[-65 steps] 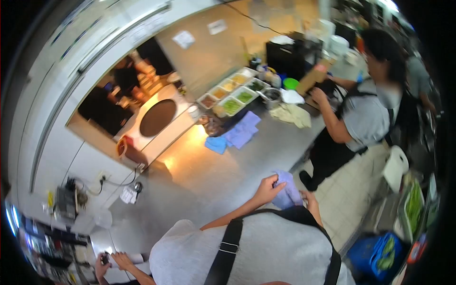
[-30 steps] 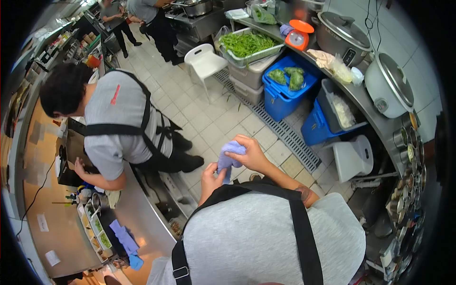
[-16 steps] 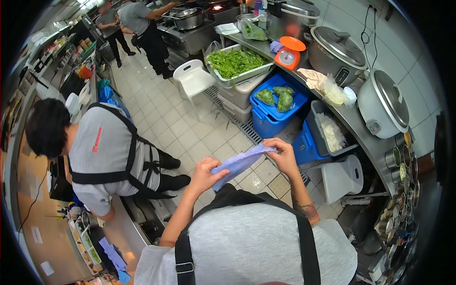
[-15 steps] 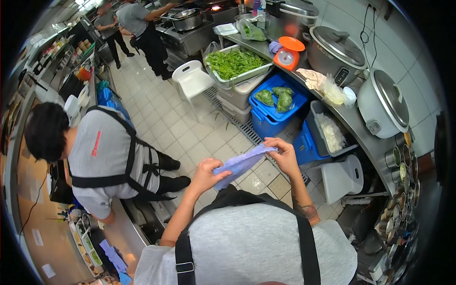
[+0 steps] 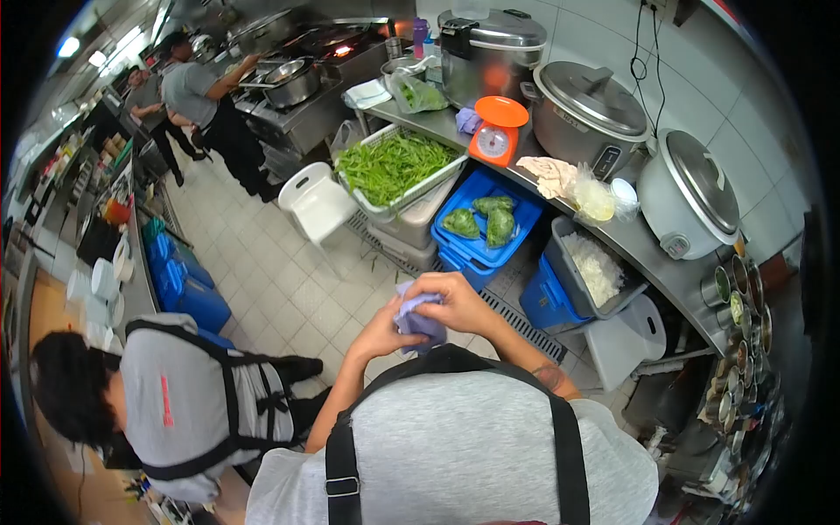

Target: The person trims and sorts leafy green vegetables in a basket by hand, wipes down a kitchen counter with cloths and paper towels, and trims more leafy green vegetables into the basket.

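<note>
A crumpled purple cloth is bunched up between my two hands, in front of my chest. My left hand is closed on its left side. From above and the right, my right hand wraps round the same cloth, with its fingers bent over the top. The two hands nearly touch, and part of the cloth is hidden by the fingers.
A co-worker bends over the counter at the left. Two people stand near the stove. On the right are a white stool, a basket of greens, blue bins, an orange scale and rice cookers.
The cloth, stretched out between my hands half a second ago, is now bunched up. My hands have come together. The view has turned, so the stove shows more fully.
</note>
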`<state>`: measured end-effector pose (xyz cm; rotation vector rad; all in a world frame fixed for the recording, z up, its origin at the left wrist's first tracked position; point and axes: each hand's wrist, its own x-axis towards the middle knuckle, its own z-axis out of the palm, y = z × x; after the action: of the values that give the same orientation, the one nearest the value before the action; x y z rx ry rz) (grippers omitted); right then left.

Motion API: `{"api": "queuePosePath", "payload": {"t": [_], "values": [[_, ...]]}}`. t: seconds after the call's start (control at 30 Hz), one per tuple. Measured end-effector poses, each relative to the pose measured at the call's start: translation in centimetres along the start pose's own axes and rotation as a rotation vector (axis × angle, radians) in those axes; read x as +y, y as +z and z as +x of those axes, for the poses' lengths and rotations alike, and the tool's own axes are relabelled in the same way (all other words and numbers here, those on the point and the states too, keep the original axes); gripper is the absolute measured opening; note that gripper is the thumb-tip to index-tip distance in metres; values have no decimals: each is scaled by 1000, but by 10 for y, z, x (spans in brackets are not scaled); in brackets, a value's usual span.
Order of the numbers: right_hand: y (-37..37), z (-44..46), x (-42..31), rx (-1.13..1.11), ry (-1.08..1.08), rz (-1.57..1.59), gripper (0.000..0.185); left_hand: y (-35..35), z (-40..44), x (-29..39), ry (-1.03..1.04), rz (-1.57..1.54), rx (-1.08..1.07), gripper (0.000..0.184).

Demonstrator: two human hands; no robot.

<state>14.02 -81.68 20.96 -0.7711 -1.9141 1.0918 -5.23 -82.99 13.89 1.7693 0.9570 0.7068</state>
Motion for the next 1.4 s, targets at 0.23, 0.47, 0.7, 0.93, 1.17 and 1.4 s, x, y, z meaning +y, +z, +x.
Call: {"api": "queuePosePath", "payload": {"t": [0.23, 0.47, 0.7, 0.93, 1.17, 1.4], "values": [[-66, 47, 25, 164, -48, -307, 15, -52, 82, -6, 83, 186, -125, 38], [-192, 29, 31, -25, 296, -437, 27, -115, 172, -27, -66, -146, -236, 26], [-270, 40, 98, 546, 240, 986, 79, -77, 282, 53, -185, -1229, -344, 53], [-307, 28, 129, 412, 413, 972, 39, -39, 350, 42, -215, -977, -199, 29], [-390, 53, 152, 634, 388, 566, 30, -29, 416, 83, 71, -557, 91, 19], [-433, 60, 172, 455, 647, 456, 40, -16, 478, 60, -74, -336, 153, 24]]}}
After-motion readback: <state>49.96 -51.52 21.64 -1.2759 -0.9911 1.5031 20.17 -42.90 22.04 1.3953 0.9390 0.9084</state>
